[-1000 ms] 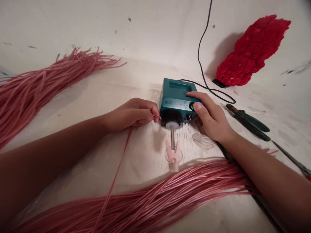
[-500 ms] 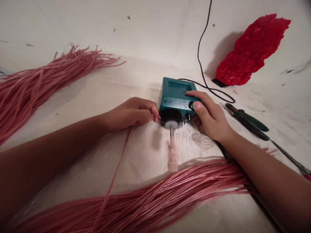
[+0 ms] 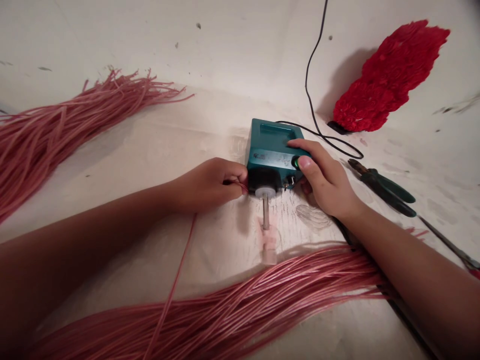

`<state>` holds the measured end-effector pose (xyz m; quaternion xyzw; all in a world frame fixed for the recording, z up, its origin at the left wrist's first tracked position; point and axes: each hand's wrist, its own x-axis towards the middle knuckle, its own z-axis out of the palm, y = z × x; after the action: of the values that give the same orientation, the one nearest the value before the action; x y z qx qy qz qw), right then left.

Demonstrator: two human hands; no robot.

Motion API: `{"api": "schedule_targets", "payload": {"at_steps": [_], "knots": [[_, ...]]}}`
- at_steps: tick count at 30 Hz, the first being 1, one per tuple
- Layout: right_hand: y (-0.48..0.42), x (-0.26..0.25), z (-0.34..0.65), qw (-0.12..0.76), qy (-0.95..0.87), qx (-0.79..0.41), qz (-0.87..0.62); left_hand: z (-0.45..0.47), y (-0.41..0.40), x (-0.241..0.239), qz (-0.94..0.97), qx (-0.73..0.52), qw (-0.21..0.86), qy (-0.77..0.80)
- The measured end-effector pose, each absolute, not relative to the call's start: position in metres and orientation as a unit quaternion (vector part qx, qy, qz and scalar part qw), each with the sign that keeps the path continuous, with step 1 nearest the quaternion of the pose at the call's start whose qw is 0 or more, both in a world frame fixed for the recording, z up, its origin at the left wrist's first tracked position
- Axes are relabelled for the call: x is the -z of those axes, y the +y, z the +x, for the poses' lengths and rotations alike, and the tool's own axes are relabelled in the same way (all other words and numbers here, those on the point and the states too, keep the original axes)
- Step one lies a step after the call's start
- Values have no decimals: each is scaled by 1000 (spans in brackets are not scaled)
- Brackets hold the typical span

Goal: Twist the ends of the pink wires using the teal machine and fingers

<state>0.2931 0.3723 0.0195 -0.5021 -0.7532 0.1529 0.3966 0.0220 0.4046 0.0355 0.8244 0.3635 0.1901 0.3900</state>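
Observation:
My left hand (image 3: 208,186) is closed on a thin pink cord (image 3: 179,262), pinching it right beside the black motor housing (image 3: 264,180) of a teal box (image 3: 272,142). That cord runs down to a long bundle of pink cords (image 3: 240,305) at the front. My right hand (image 3: 326,182) grips the box, with the thumb on its green switch (image 3: 296,162). A metal shaft (image 3: 266,212) sticks out of the housing toward me. It carries a pink plastic clip (image 3: 267,245), which looks blurred. My left fingers hide the cord's end.
A second pink cord bundle (image 3: 67,125) lies at the left. Green-handled pliers (image 3: 386,190) lie right of my right hand. Behind the box stand a red mass of tight curls (image 3: 386,80) and a black cable (image 3: 311,85). A white sheet covers the surface.
My left hand has moved right, closer to the motor housing. The pink clip was sharp a second ago and now looks blurred and turned. My right hand has stayed on the switch.

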Motion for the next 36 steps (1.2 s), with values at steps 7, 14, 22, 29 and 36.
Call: {"api": "schedule_targets", "payload": {"at_steps": [7,14,22,29,36], "knots": [[372,-19,292,403,-746,-166,-503,24,400,-31,849,-179,339,363],[375,-17,294,401,-759,-134,-495,20,404,-33,852,-173,363,335],[374,-17,294,404,-755,-149,-495,16,406,-39,849,-164,382,326],[375,-16,295,404,-750,-153,-500,14,408,-37,847,-166,393,318],[375,-16,295,404,-751,-155,-498,16,406,-36,854,-169,375,318]]}}
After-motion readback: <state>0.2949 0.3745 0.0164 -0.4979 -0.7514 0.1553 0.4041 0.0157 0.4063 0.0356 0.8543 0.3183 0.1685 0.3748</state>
